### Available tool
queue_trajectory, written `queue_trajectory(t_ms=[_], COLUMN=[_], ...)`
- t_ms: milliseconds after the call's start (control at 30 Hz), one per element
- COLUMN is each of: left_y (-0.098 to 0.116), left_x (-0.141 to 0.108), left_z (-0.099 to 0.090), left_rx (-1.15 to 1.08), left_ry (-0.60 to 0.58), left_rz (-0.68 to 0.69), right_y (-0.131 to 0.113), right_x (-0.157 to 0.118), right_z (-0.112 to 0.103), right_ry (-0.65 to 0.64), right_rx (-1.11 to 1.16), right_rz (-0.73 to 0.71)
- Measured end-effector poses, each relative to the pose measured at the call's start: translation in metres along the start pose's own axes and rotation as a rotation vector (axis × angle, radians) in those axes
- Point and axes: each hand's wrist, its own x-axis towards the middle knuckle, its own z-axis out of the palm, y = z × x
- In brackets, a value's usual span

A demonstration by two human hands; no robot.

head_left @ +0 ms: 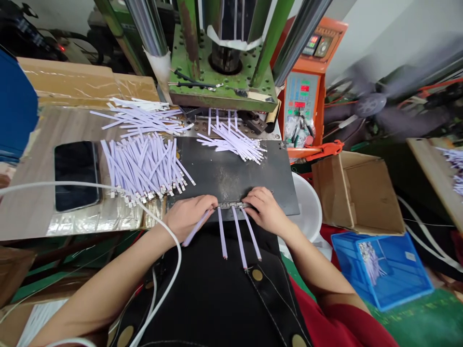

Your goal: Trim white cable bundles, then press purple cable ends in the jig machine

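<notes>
A narrow metal bar (231,205) with slots lies at the front edge of the black plate (206,168). My left hand (191,214) is closed on its left end, my right hand (265,209) on its right end. Several lilac strips (238,236) hang from the bar toward my lap, the leftmost partly behind my left fingers. On the left sits a large pile of lilac strips (144,166) with metal ends, with another pile (141,115) behind it. A smaller heap (235,142) rests on the plate's back part.
A green press (224,94) stands behind the plate, an orange control box (304,96) right of it. A phone (76,176) lies left. At right are a white bucket (307,207), cardboard box (372,193), blue crate (401,270) and fan (371,105). A white cable (177,260) crosses my left arm.
</notes>
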Motion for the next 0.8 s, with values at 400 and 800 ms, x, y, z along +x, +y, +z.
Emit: queue_trajectory(t_ms=[400, 800], left_y=[-0.047, -0.071], left_x=[-0.031, -0.014], left_z=[-0.027, -0.021], left_rx=[0.170, 0.450], left_ry=[0.277, 0.129], left_rz=[0.015, 0.068], right_y=[-0.033, -0.041], right_x=[0.132, 0.166], right_z=[-0.002, 0.023], right_ry=[-0.310, -0.495], right_rx=[-0.027, -0.201], right_rz=[0.179, 0.266])
